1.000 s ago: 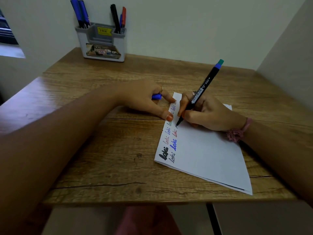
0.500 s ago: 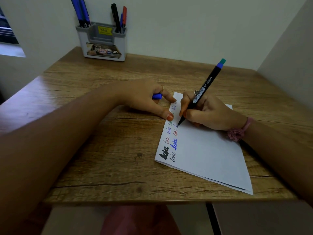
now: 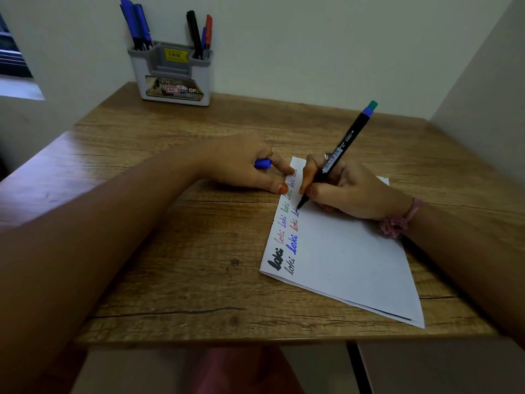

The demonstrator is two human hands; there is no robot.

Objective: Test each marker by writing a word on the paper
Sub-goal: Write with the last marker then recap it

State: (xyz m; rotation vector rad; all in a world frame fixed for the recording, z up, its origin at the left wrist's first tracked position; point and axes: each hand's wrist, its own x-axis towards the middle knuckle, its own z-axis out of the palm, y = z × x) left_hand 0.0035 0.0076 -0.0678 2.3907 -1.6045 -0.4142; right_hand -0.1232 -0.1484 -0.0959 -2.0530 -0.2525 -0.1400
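Several markers point(image 3: 196, 32) stand in a grey holder point(image 3: 173, 78) at the far left of the wooden surface point(image 3: 181, 268). Left hand point(image 3: 241, 163) curls its fingers round a blue cap point(image 3: 262, 163), index fingertip pressing the paper's point(image 3: 349, 260) edge. Right hand point(image 3: 349, 191) pinches a black marker point(image 3: 338, 155), tip touching the paper beside the written words point(image 3: 288, 240).

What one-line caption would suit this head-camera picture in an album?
Right hand writes with a black marker on paper while the left hand holds a blue cap.
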